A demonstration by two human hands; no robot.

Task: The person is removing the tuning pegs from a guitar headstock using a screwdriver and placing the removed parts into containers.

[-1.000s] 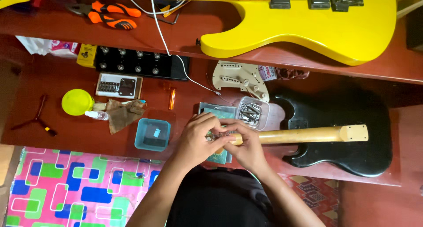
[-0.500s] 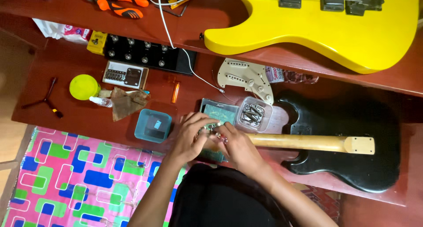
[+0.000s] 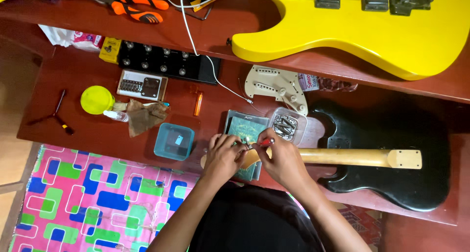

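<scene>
Smooth pale wooden guitar neck (image 3: 352,157)

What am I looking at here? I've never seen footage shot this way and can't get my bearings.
The camera sits on a person's head and looks straight down at their own two bare hands; there is no machine. The left hand and right hand meet at the end of a pale guitar neck lying across a black guitar body. The right hand's grip is on a small red-handled tool; what the left holds is too small to tell. Around them on the red-brown table lie a blue tray, a clear box of metal parts, a yellow lid and a white pickguard. A yellow guitar rests on the shelf above.
</scene>
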